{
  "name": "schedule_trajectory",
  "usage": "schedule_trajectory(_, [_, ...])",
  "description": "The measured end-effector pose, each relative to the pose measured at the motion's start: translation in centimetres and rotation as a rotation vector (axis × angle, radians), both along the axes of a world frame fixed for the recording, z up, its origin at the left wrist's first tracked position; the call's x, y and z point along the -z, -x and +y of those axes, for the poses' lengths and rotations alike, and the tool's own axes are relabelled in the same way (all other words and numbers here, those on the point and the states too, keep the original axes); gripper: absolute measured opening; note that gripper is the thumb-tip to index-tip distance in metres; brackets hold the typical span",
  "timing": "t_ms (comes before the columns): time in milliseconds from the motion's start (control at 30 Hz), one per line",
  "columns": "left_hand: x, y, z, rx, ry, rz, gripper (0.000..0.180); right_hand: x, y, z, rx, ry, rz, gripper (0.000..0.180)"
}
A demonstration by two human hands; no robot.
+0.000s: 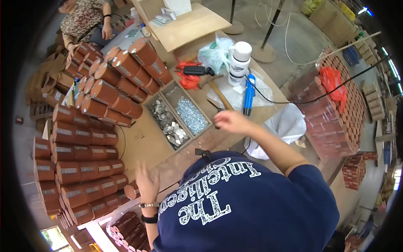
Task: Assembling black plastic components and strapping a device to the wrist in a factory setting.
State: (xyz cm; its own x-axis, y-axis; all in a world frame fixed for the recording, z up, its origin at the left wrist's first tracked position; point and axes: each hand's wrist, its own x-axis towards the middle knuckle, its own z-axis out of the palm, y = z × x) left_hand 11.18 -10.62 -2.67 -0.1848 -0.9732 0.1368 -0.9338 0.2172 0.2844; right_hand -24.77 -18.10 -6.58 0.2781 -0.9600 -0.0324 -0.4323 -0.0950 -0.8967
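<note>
My left hand (147, 184) is open, its fingers stretched over the table's near edge beside a reddish-brown cylinder (132, 190). My right hand (231, 122) is at the right end of a wooden two-part tray (187, 135), fingers curled together; a small dark bit shows under the fingertips, too unclear to name. Flat metal pieces (170, 126) fill the tray's left compartment, small silvery screws (191, 115) its right one. Just beyond my right hand lie a hammer (220, 94) with a wooden handle and a blue electric screwdriver (249, 95) with a black cord.
Stacked brown cylinders (90, 168) with metal plates line the left side. A white bottle (239, 63), a red bag (187, 77) and a white sack (282, 128) are around the tools. Wrapped cylinders (331, 122) stand at right. Another person (86, 21) sits far left.
</note>
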Motion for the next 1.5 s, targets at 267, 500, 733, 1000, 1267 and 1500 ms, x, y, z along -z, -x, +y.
schedule_trajectory(267, [2.7, 3.5, 1.1, -0.044, -0.756, 0.123, 0.042, 4.0, 6.6, 2.9, 0.469, -0.303, 0.212, 0.028])
schedule_trajectory(500, [2.1, 5.5, -0.3, 0.111, -0.665, 0.125, 0.042, 6.1, 2.6, -0.6, 0.267, -0.067, 0.559, 0.064])
schedule_trajectory(733, [0.1, 6.4, -1.0, 0.076, -0.649, 0.151, 0.042, 7.7, 2.3, -2.3, 0.162, -0.179, 0.749, 0.054])
schedule_trajectory(1000, [-1.3, 6.1, -2.8, 0.186, -0.447, 0.314, 0.036, 4.7, 6.1, -2.4, 0.304, -0.272, -0.140, 0.042])
schedule_trajectory(1267, [-5.9, 7.0, -5.3, 0.309, -0.276, 0.374, 0.031, -13.7, 8.1, 1.8, -0.085, -0.230, -0.681, 0.046])
schedule_trajectory(1500, [-8.6, 8.0, -5.8, 0.559, -0.192, 0.403, 0.029, -25.3, 19.9, 6.1, -0.669, -0.138, -0.802, 0.024])
